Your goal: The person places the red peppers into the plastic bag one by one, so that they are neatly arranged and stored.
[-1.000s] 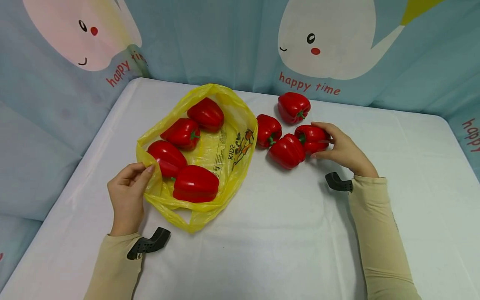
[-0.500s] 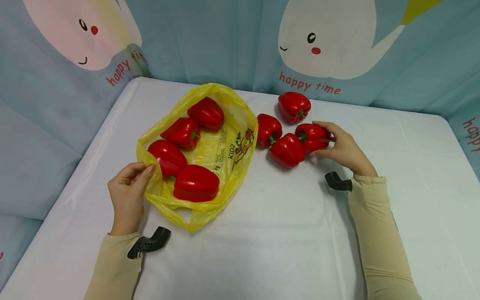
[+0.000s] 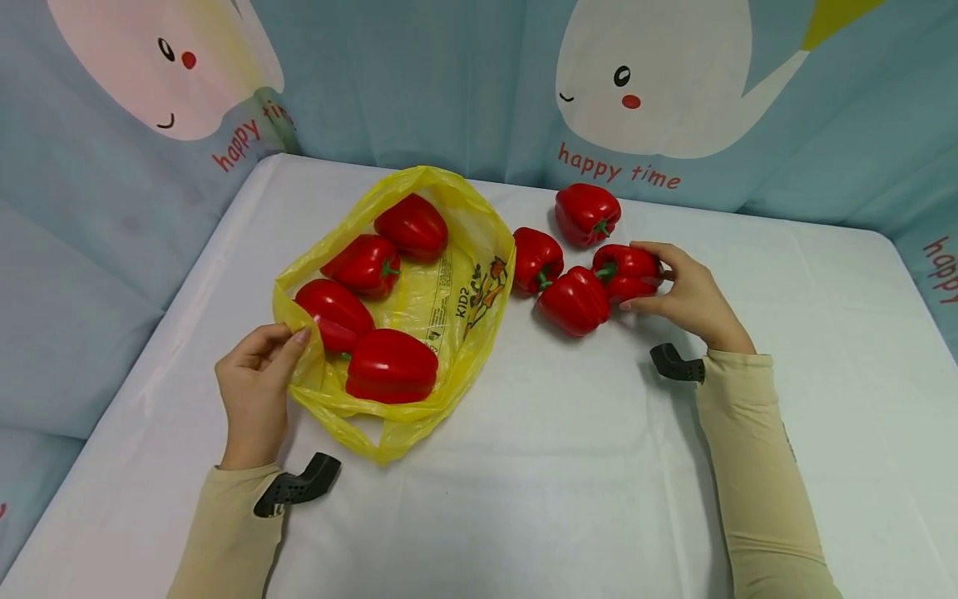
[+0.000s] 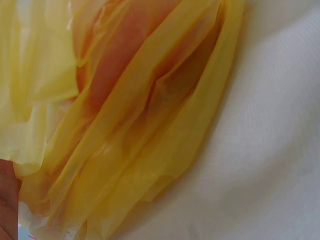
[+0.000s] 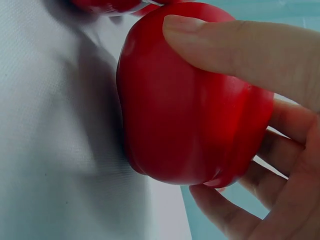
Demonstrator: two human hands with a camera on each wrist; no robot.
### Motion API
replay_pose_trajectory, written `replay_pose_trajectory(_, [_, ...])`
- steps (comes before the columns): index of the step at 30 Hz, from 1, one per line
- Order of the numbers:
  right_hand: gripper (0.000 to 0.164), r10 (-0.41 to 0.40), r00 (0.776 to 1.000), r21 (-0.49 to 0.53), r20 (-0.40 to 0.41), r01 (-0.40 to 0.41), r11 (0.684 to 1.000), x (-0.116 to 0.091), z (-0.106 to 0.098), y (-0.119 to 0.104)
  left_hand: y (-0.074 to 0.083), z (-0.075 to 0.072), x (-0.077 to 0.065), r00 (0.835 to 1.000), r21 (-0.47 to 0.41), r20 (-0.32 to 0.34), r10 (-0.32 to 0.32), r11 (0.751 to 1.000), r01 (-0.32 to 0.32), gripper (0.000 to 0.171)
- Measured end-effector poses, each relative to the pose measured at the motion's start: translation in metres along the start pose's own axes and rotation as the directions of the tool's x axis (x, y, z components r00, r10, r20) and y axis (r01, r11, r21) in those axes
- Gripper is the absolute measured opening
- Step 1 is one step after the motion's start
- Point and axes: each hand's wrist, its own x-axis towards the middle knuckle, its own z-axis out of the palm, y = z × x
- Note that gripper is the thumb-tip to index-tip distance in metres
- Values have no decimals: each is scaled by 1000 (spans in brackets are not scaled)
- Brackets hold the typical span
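Note:
Between thumb and finger my left hand [image 3: 258,387] pinches the left rim of a yellow plastic bag [image 3: 382,441]. The bag lies with its mouth wide open, and several red bell peppers are inside, one [image 3: 392,366] nearest the front. In the left wrist view, folds of yellow plastic [image 4: 150,135] fill most of the picture. My right hand [image 3: 692,295] grips a red bell pepper [image 3: 629,270] with a green stem, thumb on the near side and fingers round the far side. The right wrist view shows the thumb across this pepper [image 5: 170,110], close over the white cloth.
Beside the held pepper lie three more red bell peppers: one in front [image 3: 575,301], one by the bag's right rim [image 3: 535,260] and one farther back [image 3: 587,215]. A white cloth [image 3: 539,482] covers the table. Behind it hangs a blue curtain [image 3: 464,91] with printed whales.
The pepper in my right hand has turned a little and shifted slightly right, its stem showing more. My left hand and the bag have stayed in place.

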Motion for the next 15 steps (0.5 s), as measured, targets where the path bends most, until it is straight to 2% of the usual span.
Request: replay_pose_trajectory(15, [75, -5, 999, 4, -49, 5, 1000, -3, -5, -5, 1, 0, 0, 1000, -24, -2, -3, 1000, 3, 4])
